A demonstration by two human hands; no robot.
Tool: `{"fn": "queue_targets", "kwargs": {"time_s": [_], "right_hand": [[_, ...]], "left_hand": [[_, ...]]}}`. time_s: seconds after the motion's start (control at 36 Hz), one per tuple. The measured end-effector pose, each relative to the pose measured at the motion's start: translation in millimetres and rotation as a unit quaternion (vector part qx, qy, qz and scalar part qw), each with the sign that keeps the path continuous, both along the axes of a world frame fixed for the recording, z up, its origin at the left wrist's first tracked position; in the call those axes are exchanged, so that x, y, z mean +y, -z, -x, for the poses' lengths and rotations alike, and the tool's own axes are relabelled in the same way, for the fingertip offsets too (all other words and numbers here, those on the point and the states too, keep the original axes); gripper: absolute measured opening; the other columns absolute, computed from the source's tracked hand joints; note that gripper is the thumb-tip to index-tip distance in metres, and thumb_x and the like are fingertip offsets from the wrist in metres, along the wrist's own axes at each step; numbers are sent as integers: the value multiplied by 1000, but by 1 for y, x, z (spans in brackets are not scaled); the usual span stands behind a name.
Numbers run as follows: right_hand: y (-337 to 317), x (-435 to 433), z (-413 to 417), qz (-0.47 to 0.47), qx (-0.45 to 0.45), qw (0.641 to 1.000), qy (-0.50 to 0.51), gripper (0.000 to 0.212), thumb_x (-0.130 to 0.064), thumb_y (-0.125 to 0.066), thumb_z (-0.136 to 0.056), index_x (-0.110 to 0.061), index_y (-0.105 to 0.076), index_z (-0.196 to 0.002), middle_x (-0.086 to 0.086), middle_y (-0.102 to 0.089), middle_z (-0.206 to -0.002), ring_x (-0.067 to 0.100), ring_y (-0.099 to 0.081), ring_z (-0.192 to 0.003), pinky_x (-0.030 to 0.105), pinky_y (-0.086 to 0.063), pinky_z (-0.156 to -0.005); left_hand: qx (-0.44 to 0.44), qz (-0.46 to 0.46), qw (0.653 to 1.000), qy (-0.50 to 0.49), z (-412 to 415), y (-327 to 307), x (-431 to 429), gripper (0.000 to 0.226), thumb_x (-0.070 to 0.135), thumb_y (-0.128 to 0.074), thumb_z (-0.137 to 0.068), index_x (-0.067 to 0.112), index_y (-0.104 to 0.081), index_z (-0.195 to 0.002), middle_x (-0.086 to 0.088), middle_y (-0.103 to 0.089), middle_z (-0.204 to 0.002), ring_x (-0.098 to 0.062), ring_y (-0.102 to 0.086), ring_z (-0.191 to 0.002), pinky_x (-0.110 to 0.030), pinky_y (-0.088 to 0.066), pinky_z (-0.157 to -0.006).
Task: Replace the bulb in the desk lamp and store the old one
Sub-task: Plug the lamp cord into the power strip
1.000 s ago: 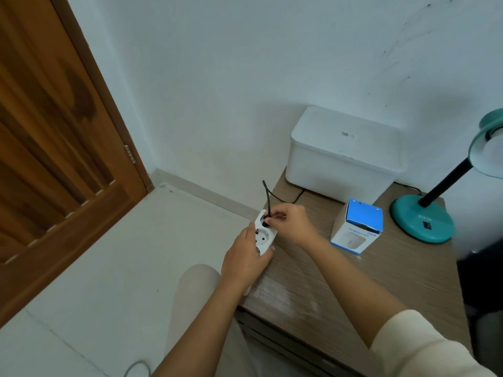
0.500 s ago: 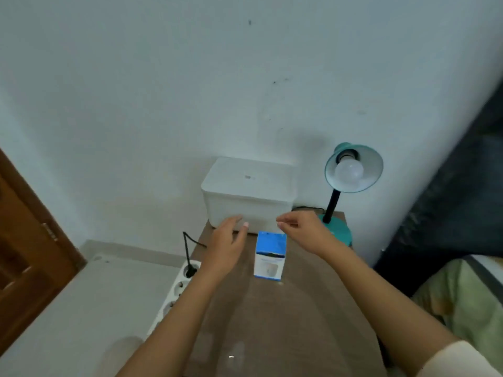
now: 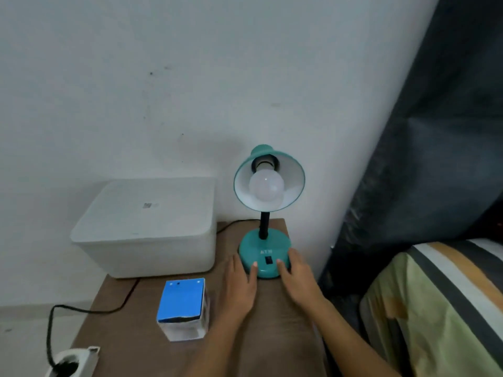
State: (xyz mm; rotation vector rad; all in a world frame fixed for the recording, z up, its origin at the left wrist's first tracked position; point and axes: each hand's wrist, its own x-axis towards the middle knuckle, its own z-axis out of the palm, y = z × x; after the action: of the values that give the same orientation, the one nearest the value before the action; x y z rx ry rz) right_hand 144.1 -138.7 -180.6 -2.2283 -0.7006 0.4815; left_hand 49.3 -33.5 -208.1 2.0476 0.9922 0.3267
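A teal desk lamp [image 3: 264, 248] stands at the back right of the wooden table [image 3: 277, 327], its shade tilted toward me. A white bulb [image 3: 266, 186] sits in its socket, unlit. My left hand [image 3: 241, 284] and my right hand [image 3: 296, 276] rest flat on either side of the round lamp base, fingertips touching its front edge near the black switch. Neither hand holds anything. A blue and white bulb box [image 3: 183, 308] stands upright on the table, left of my left hand.
A white lidded storage box [image 3: 148, 227] sits at the back left against the wall. The lamp's black cable [image 3: 89, 311] runs to a white power strip [image 3: 73, 361] at the lower left. A bed with striped bedding [image 3: 441, 308] and a dark curtain [image 3: 435, 131] lie to the right.
My view swung right from the power strip to the lamp. Both hands left the plug and strip, passed the bulb box, and now rest at the lamp base.
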Motion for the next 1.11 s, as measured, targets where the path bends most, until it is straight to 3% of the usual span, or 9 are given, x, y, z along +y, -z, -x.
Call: {"fn": "queue_targets", "kwargs": {"time_s": [0.06,0.08,0.14,0.22,0.44,0.75,0.92,1.11], "right_hand": [[8,10,2,-10,8,1000,22,58,-35,-42,-96,-2,-28,-141,18,-35,-147,28,-35,-135,39,-28,-114],[10,14,4,-9,12,999,30,64,-36,-41,-96,-3,-17,-146,15,-22,-154,26,-22,-142,37,-16,-119],[17,21,9,-7,3,999,41,72,-38,-39,-97,-5,-1,-148,11,0,-159,21,0,-147,28,1,-116],[28,31,15,-1,-43,997,70,77,-42,-37,-96,-5,7,-147,10,11,-158,20,9,-146,27,2,-113],[36,40,20,12,-84,991,98,74,-41,-33,-97,-4,6,-147,10,10,-158,20,6,-146,28,2,-115],[44,43,16,25,-99,988,117,64,-36,-28,-99,-8,1,-148,6,2,-159,18,-1,-147,28,-5,-116],[41,42,15,21,-88,989,119,63,-32,-31,-98,-5,-4,-148,9,-2,-159,20,-4,-147,30,-10,-116],[41,43,20,26,-100,988,115,63,-35,-28,-99,-6,-1,-148,8,0,-159,20,-4,-147,33,-13,-117]], "left_hand": [[16,-31,999,-5,-4,10,7,68,46,-32,-96,7,-9,-148,-10,-9,-158,-21,-6,-145,-32,-4,-117],[16,-48,999,0,-6,14,10,68,45,-32,-97,7,-8,-148,-10,-8,-158,-20,-4,-146,-32,-2,-117],[20,-74,997,17,-9,18,15,67,44,-30,-97,7,-6,-148,-8,-6,-158,-18,-2,-146,-30,3,-116],[34,-101,994,37,-8,22,22,66,45,-28,-97,9,-6,-148,-6,-6,-158,-16,-2,-145,-29,3,-115],[69,-171,981,55,-4,30,23,64,46,-21,-98,11,-4,-149,-3,-6,-158,-11,-1,-145,-26,5,-115],[76,-190,977,55,-6,33,23,65,47,-18,-98,9,-5,-148,-5,-8,-158,-13,-2,-145,-27,3,-116],[68,-210,974,44,-4,38,24,76,56,-11,-89,8,-14,-147,-9,-19,-156,-19,-14,-145,-34,-9,-118],[64,-206,975,47,-5,38,26,72,55,-13,-91,10,-12,-148,-7,-15,-157,-16,-10,-145,-30,-5,-117]]}}
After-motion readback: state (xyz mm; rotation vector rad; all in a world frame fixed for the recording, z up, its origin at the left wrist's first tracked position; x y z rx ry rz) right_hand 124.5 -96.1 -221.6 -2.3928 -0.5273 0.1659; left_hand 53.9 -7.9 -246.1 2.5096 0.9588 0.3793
